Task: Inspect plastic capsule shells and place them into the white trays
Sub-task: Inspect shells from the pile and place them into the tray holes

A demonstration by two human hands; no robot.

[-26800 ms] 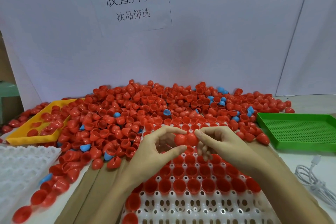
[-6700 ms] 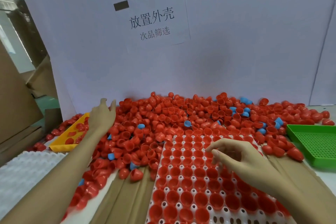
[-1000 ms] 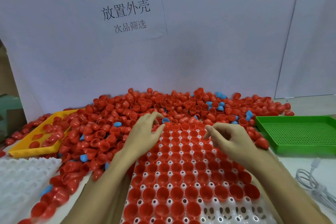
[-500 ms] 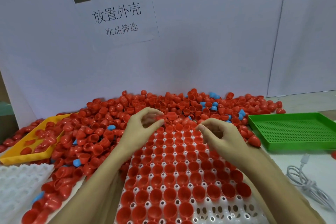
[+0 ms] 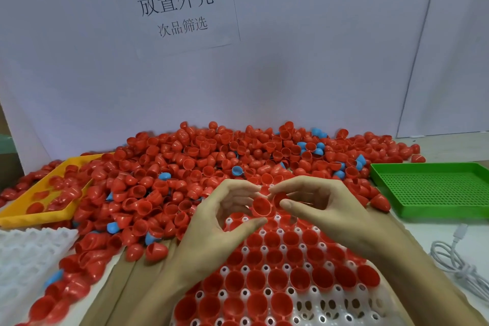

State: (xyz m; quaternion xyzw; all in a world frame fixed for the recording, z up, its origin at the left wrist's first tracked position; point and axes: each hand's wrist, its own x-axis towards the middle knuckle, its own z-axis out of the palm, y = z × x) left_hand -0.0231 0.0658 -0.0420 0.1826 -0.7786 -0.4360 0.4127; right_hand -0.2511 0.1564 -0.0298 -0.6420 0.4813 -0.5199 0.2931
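Observation:
A big heap of red capsule shells (image 5: 185, 166) with a few blue shells (image 5: 164, 176) mixed in covers the back of the table. The white tray (image 5: 330, 309) in front of me has most of its sockets filled with red shells, open side up. My left hand (image 5: 219, 222) and my right hand (image 5: 328, 209) meet above the tray's far end. The left fingers and thumb pinch one red shell (image 5: 260, 206), its open side facing me. The right hand's fingertips pinch a second red shell (image 5: 280, 197), mostly hidden behind the first.
A yellow tray (image 5: 39, 215) holding a few red shells sits at the left, a green perforated tray (image 5: 434, 190) at the right. Another white tray (image 5: 23, 259) lies at the near left. A white cable (image 5: 455, 259) coils at the near right. A paper sign (image 5: 174, 7) hangs on the back wall.
Both hands have come together over the tray's far end. Each now holds a red shell raised between the fingertips, side by side.

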